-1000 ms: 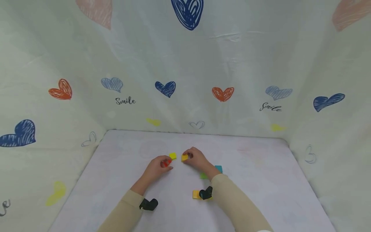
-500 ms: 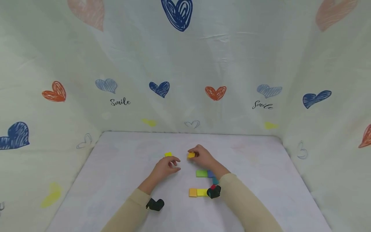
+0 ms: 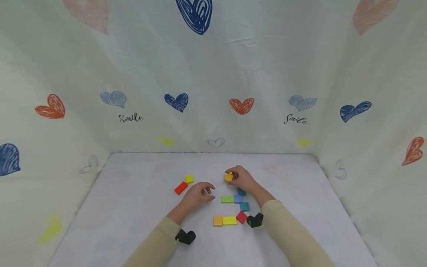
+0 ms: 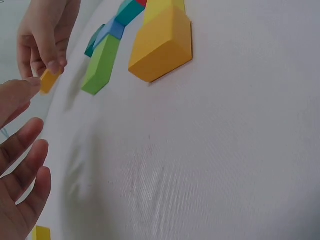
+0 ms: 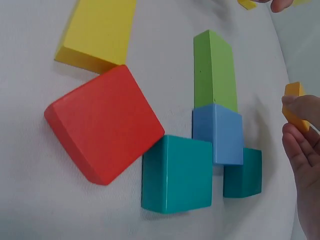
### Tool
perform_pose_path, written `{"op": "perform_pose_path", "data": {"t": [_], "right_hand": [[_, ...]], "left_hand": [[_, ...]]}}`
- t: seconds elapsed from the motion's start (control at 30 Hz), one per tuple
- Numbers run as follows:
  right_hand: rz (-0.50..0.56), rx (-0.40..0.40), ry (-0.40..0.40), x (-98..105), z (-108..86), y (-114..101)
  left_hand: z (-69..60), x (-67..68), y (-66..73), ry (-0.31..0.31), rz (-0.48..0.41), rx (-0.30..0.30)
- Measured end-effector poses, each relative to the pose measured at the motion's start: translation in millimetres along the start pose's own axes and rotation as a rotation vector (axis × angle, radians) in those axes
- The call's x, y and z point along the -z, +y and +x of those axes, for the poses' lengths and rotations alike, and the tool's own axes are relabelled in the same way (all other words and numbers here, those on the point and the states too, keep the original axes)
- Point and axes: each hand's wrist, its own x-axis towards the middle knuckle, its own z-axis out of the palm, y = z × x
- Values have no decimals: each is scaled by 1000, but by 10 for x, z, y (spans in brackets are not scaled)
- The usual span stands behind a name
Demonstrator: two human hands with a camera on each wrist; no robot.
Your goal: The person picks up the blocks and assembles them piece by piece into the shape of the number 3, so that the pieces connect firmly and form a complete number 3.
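My right hand [image 3: 242, 178] pinches an orange block [image 3: 228, 177] between thumb and fingers, above the far middle of the table. Nothing is in my left hand [image 3: 197, 194], whose fingers are parted and loosely bent. Behind it lie a red-orange block [image 3: 181, 188] and a small yellow block [image 3: 189, 179]. Below the right hand sit a dark teal block [image 3: 241, 191], a green block [image 3: 227, 199], a blue block [image 5: 220, 134] and a teal block [image 5: 181, 174]. Nearer are a red block [image 5: 105, 124], a long yellow block [image 3: 229, 221] and another orange block [image 4: 162, 47].
The white tabletop [image 3: 140, 200] ends at a hanging sheet [image 3: 213, 74] printed with hearts. Black wrist cameras sit on the left sleeve [image 3: 153, 241] and the right sleeve [image 3: 290, 230], the right one close beside the red block.
The left hand has let go of the red-orange block, which now lies on the table, and has moved right. The right hand has carried the orange block rightward. The head view has shifted slightly.
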Motion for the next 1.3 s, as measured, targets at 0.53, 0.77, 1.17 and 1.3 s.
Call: {"op": "perform_pose_path", "data": {"t": [0.53, 0.77, 1.17, 1.3], "right_hand": [[116, -147, 80, 61, -38, 259], [202, -236, 106, 31, -79, 427], [270, -252, 117, 59, -111, 657], [275, -242, 112, 103, -103, 687]], "left_hand": [[125, -197, -18, 2, -32, -10], [146, -291, -59, -26, -53, 3], [173, -440, -130, 11, 33, -16], [195, -439, -113, 19, 53, -31]]}}
